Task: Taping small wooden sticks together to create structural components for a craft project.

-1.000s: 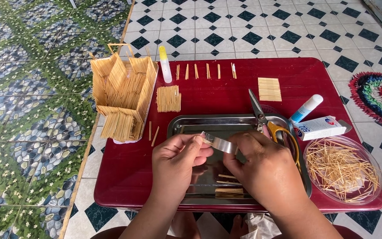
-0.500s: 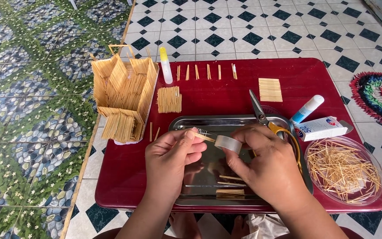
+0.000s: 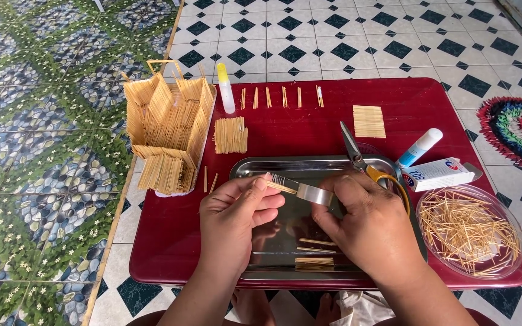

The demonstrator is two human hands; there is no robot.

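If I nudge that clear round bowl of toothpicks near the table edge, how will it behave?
The clear round bowl of toothpicks looks thin and light, so it would probably slide easily on the glossy red table. It sits at the table's corner, so it might tip off. The loose sticks would likely scatter.

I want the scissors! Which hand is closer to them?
Right. The right hand lies just below the scissors, almost touching the handle; the left hand is farther left.

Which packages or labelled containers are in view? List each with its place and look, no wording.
Small carton: right of the metal tray, lying flat; white box with blue and red print.
Glue bottle: behind the carton, tilted; white body, blue label.
Glue tube: beside the toothpick house; white, yellow cap.
No signs or screens.
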